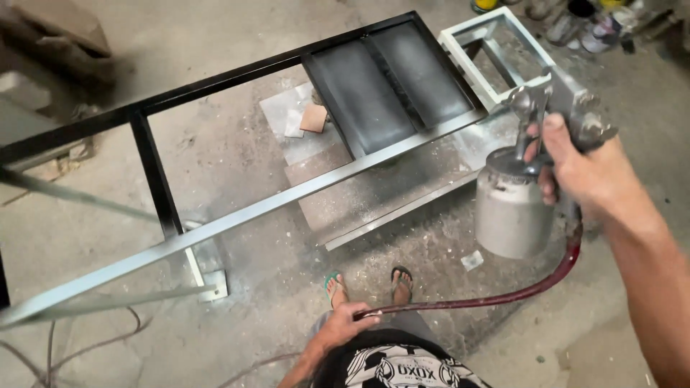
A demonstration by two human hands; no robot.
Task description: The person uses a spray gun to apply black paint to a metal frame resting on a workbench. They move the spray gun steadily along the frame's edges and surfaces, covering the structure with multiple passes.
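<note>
My right hand grips the handle of a metal spray gun, a finger on its trigger; the gun's silver cup hangs below. The nozzle points left toward a long metal frame lying across the floor. The frame's far rail and crossbar are black, its near rail bare grey. A dark red air hose runs from the gun down to my left hand, which pinches it near my waist.
Two dark sheet panels fill the frame's right end. A small white-painted frame sits beyond them. Flat metal plates lie underneath on the concrete floor. Paint cans stand at top right. My sandalled feet are close to the frame.
</note>
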